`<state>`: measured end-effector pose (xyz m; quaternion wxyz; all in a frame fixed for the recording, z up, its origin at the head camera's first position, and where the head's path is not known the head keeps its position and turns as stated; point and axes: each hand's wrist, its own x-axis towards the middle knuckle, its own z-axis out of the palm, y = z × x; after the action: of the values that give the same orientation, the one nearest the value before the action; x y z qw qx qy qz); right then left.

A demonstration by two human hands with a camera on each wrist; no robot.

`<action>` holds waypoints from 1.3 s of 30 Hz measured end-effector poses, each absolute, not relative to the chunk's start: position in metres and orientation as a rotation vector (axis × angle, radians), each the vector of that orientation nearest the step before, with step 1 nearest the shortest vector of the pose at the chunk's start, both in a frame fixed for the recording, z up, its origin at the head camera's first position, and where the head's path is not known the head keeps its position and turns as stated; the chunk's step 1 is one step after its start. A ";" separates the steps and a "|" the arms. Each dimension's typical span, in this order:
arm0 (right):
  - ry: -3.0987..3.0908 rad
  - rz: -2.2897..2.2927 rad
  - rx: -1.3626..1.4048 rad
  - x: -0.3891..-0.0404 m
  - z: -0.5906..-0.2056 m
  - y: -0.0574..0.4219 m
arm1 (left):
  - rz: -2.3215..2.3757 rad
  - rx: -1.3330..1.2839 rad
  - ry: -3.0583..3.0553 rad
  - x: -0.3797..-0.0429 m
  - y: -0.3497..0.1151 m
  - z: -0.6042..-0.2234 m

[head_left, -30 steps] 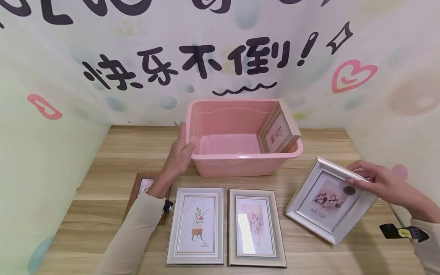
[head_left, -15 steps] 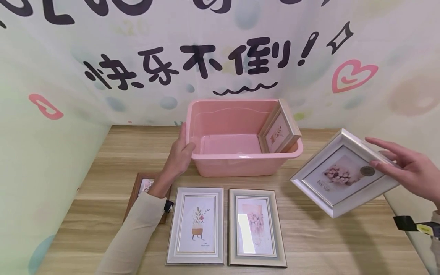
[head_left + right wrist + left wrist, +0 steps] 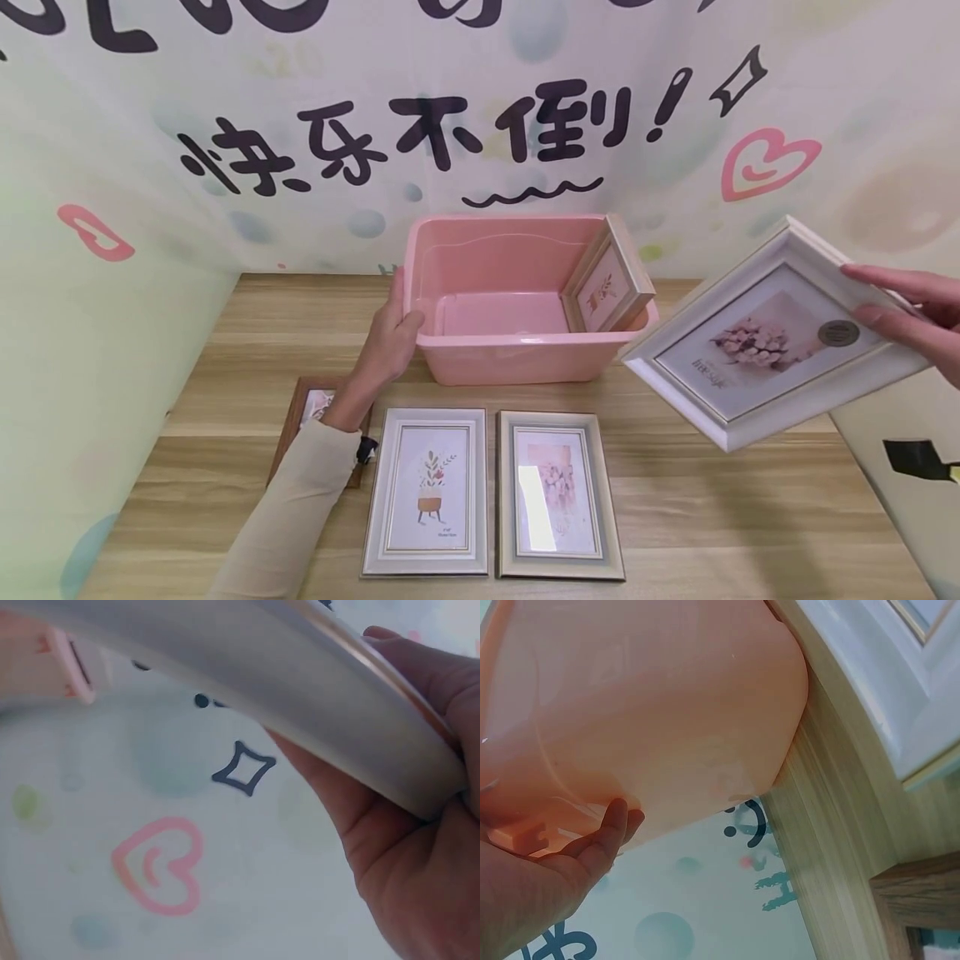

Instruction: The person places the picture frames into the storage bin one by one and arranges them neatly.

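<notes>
Head view: right hand [image 3: 930, 335], cropped, pinches raised frame [image 3: 761, 346]; left hand [image 3: 390, 337] grips tub [image 3: 517, 363].

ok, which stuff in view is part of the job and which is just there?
Part of the job:
pink plastic bin, left hand gripping its rim
silver-white frame, in right hand
beige frame, leaning in bin
likely also, lying flat: white potted-plant frame, cream pink-flower frame, brown frame

Just there:
wood-grain tabletop, as work surface
lettered backdrop
</notes>
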<state>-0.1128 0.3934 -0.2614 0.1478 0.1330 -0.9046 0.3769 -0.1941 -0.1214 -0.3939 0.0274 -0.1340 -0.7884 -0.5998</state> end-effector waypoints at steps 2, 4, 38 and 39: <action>-2.561 1.114 0.385 -0.115 -0.256 0.389 | -1.848 -0.425 -2.425 -0.197 -0.123 -0.399; -2.533 1.096 0.414 -0.117 -0.252 0.387 | -1.846 -0.438 -2.417 -0.198 -0.123 -0.402; -2.412 1.124 0.147 -0.149 -0.220 0.286 | -1.816 -0.420 -2.426 -0.199 -0.126 -0.406; -2.385 1.143 0.176 -0.151 -0.221 0.284 | -1.812 -0.416 -2.429 -0.199 -0.126 -0.406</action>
<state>-0.1512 0.2842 -0.2214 0.2428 0.0645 -0.8729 0.4183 -0.1990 -0.1257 -0.4062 0.0415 -0.1358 -0.7934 -0.5920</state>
